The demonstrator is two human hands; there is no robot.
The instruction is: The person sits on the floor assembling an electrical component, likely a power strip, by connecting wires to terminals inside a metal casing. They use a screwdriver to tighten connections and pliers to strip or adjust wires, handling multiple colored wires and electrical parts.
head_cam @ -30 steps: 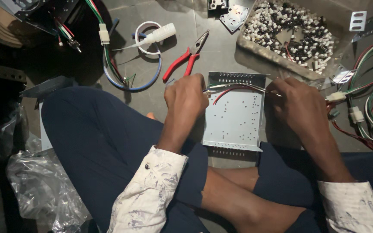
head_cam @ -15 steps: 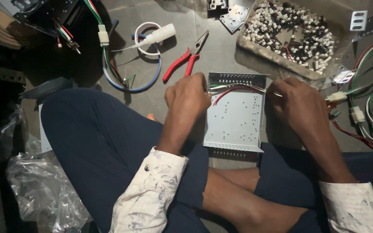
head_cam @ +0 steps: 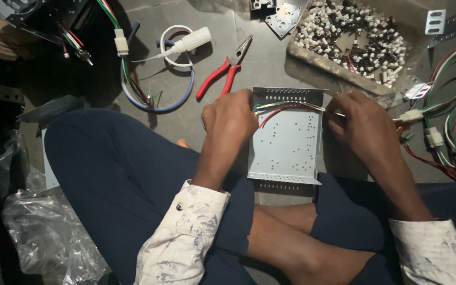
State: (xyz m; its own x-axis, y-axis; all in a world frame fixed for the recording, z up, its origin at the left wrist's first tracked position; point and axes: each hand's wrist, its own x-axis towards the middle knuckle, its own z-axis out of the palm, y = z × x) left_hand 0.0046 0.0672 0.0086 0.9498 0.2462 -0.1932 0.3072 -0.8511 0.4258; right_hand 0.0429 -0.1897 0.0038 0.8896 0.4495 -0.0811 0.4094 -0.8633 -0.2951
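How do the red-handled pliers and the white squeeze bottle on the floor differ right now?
The red-handled pliers are metal with red grips, jaws pointing up-right; the white squeeze bottle is plastic, its thin nozzle pointing lower-left. The pliers lie on bare floor; the bottle lies across a white ring. Both lie flat beyond the left hand, untouched.

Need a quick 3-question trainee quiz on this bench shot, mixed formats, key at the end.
1. True or false: the red-handled pliers lie on the floor, untouched by either hand.
2. Multiple choice: the wire bundle stretched between the left hand and right hand runs across which edge of the perforated metal plate? A) the far edge B) the near edge C) the middle
3. Fill in: the tray beyond the plate holds small white and black ____.

Key: 1 true; 2 A; 3 connectors (type too small to confirm).
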